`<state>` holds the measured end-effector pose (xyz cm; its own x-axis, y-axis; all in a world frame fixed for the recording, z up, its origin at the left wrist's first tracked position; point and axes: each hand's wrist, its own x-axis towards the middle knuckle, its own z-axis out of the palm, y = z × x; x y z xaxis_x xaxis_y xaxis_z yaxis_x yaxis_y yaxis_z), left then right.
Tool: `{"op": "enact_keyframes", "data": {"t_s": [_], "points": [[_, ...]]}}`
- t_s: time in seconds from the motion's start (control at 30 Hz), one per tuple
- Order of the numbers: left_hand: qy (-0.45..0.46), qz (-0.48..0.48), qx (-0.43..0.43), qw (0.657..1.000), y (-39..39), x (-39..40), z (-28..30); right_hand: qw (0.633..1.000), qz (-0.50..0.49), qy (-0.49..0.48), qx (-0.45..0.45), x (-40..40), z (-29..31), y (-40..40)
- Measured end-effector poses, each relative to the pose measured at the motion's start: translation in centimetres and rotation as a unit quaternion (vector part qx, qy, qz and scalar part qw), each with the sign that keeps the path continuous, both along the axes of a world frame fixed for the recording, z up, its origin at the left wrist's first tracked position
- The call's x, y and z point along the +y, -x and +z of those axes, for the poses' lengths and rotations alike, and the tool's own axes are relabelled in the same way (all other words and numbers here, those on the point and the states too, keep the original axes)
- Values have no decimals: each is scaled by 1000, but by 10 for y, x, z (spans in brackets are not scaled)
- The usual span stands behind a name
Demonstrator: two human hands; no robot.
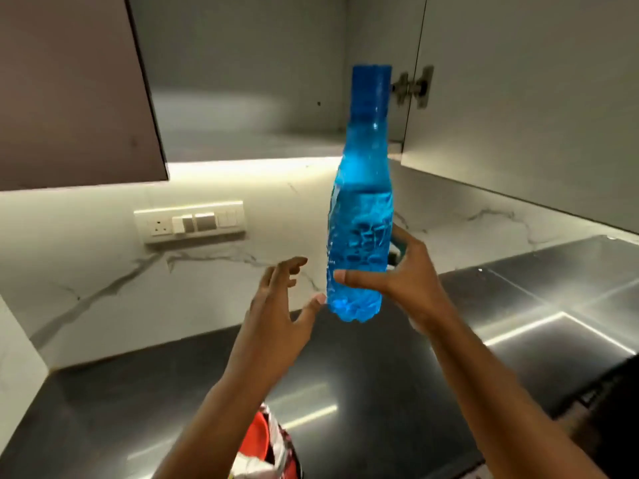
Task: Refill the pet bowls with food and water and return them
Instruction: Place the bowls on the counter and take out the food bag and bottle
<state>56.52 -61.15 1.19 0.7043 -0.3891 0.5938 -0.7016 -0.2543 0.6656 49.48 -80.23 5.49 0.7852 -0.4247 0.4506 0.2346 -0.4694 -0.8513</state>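
Observation:
A tall blue plastic water bottle [363, 209] with a blue cap is held upright in the air in front of an open wall cupboard. My right hand [404, 274] grips its lower part, thumb across the front. My left hand [276, 305] is raised just left of the bottle's base, fingers spread, its thumb tip close to or touching the bottle. A red and white packet [266, 444] stands on the counter below my left forearm, partly hidden by it. No pet bowl is in view.
The open cupboard [249, 98] shows a bare shelf, its doors swung out at left and right. Below are a dark glossy counter [380, 392], a marble backsplash and a switch panel [190, 221] on the wall.

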Motion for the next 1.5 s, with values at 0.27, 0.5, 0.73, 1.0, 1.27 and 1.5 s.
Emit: {"op": "enact_keyframes", "data": {"t_s": [0.27, 0.5, 0.73, 1.0, 1.27, 1.5], "points": [[-69, -42, 116, 990, 59, 26, -95, 993, -10, -27, 114, 39, -116, 72], [-113, -70, 238, 962, 90, 14, -166, 981, -55, -36, 184, 32, -202, 103], [-74, -25, 370, 926, 92, -7, -241, 967, -53, -52, 244, 24, -283, 97], [-38, 34, 454, 889, 77, -38, -277, 966, 11, -25, 256, -11, -315, 61], [-35, 65, 458, 886, 72, -46, -290, 965, 50, -44, 255, -30, -333, 32], [-30, 85, 475, 875, 86, -33, -300, 943, 36, -76, 323, -27, -356, 43]]}}
